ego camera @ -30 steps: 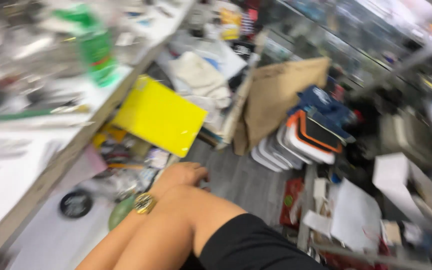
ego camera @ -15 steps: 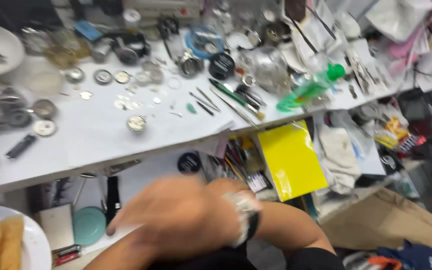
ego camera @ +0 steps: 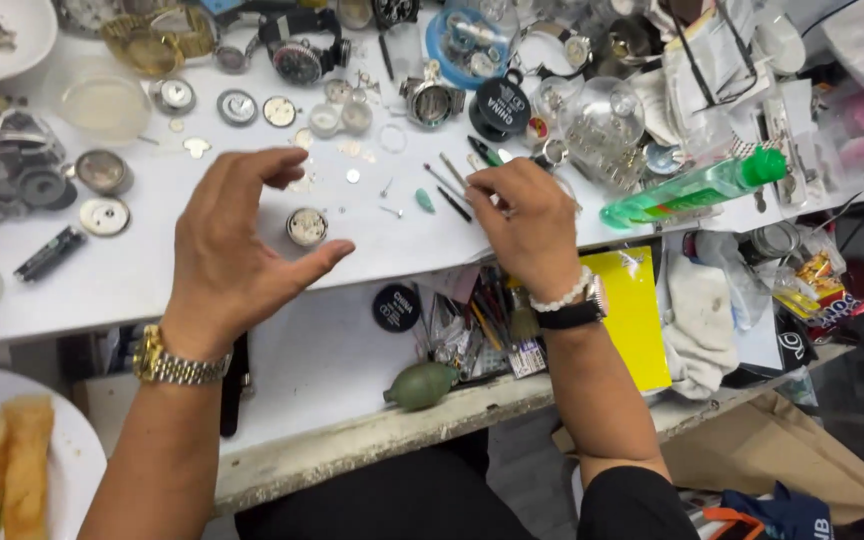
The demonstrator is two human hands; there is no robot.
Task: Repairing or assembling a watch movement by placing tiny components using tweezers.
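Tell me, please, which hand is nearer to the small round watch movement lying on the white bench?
Left. The left hand curves around the watch movement, thumb just below it; the right hand is farther off to its right, among thin tools.

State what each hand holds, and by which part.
Left hand holds nothing, open above a small round watch movement. Whether the right hand holds anything cannot be told.

A cluttered white workbench (ego camera: 152, 275) carries a watch movement (ego camera: 307, 226), watch cases (ego camera: 104, 171) and tweezers (ego camera: 448, 190).

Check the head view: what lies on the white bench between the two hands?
Head view: between left hand and right hand lie a round watch movement, a small green piece and thin tools.
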